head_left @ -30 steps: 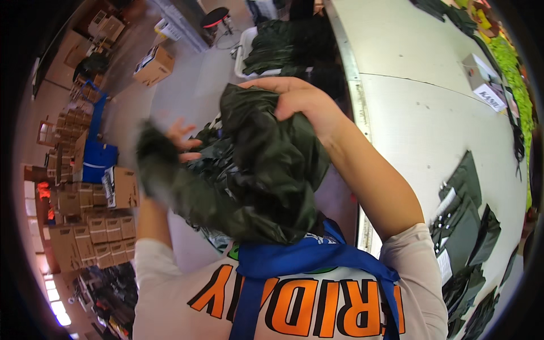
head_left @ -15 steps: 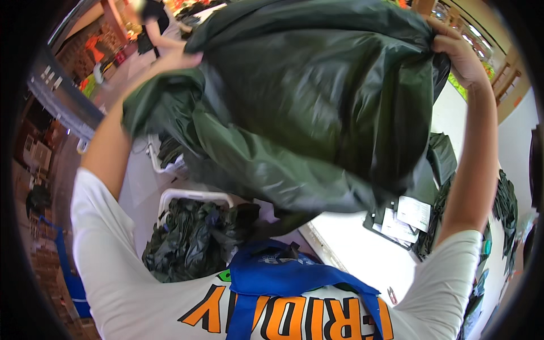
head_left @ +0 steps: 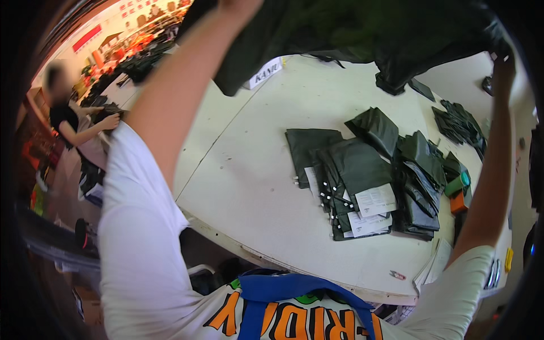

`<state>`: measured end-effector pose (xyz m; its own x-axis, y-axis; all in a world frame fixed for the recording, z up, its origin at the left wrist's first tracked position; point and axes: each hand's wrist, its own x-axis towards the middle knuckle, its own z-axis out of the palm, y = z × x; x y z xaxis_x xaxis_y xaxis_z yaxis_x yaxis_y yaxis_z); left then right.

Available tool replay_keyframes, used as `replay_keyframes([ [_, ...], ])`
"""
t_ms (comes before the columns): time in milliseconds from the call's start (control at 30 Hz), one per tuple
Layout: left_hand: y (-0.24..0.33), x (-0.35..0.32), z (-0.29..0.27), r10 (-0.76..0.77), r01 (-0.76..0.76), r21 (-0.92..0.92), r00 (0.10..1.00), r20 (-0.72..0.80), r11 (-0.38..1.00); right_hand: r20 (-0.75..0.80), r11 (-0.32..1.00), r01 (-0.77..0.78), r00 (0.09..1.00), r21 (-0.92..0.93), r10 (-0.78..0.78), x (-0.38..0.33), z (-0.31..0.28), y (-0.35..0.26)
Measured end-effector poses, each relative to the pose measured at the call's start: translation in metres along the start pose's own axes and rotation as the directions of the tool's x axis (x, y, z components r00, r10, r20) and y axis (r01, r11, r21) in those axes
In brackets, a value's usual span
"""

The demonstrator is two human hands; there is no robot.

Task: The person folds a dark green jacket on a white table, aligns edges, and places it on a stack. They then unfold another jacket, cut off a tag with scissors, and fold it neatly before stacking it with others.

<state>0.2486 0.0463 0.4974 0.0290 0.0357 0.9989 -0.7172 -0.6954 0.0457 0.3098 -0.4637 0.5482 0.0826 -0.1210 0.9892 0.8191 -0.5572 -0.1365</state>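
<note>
A wide piece of dark green, thin, shiny fabric [head_left: 340, 34] hangs across the top of the view, stretched between my raised hands. My left hand [head_left: 241, 7], partly cut off by the upper edge, is closed on its left part. At the far right my right hand [head_left: 502, 63], in shadow, grips the other end. Its lower edge hangs above the white table [head_left: 243, 164]. Below it lie folded dark green pieces [head_left: 360, 164], with white printed slips [head_left: 374, 201] on some. More folded dark bundles [head_left: 419, 192] are stacked beside them.
A person [head_left: 73, 122] handles dark fabric at the left. Small snips [head_left: 398, 275] lie near the table's front edge. A green spool [head_left: 458, 184] and an orange block [head_left: 458, 203] sit at the right. Another dark pile [head_left: 460, 124] lies farther back; a white box [head_left: 265, 73] stands beyond.
My view has turned toward the white table. The dark fabric has moved from in front of me to the top of the view, both hands still holding it. The folded stacks are now uncovered.
</note>
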Motion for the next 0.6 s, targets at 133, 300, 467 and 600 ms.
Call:
replay_keyframes([
  [133, -0.017, -0.223, 0.028, -0.331, 0.315, 0.140, 0.938, 0.104, 0.939, 0.286, 0.924, 0.136, 0.958, -0.358, -0.030, -0.201, -0.021, 0.032],
  [300, -0.011, -0.496, -0.062, -0.657, 0.548, 0.407, 0.404, 0.636, 0.731, 0.742, 0.749, 0.173, 0.394, -0.640, 0.543, -0.479, -0.098, 0.053],
  [467, 0.069, -0.572, -0.119, -0.783, 0.873, 0.447, -0.136, 0.607, 0.195, 0.780, 0.760, -0.392, 0.149, -0.518, 0.608, -0.517, -0.050, -0.085],
  [600, 0.119, -0.530, -0.074, -0.580, 0.838, 0.140, -0.476, 0.661, -0.528, 0.829, 0.869, -0.211, 0.266, -0.447, 0.491, -0.509, 0.006, -0.154],
])
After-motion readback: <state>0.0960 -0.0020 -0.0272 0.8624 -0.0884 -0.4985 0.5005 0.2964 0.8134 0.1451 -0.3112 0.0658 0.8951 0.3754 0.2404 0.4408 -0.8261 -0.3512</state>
